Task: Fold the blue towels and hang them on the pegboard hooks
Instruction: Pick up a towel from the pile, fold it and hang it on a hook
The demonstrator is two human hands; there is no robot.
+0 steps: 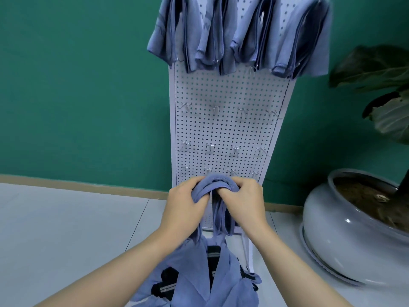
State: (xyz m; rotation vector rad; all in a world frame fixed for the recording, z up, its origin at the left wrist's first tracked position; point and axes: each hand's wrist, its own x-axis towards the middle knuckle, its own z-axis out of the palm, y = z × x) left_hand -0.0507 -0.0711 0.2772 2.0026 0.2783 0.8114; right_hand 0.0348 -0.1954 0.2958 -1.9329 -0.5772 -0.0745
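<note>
This looks like a staged indoor room rather than a lived-in home: a white perforated metal pegboard (223,129) leans against a plain teal painted wall (84,85). Pale floor tiles (66,229) and a large-leaved plant in a round white ceramic pot (336,229) (soil showing) complete it.

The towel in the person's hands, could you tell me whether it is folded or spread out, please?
Bunched, not neatly folded: the towel is gathered over both hands, left hand and right hand, its ends hanging loose.
</note>
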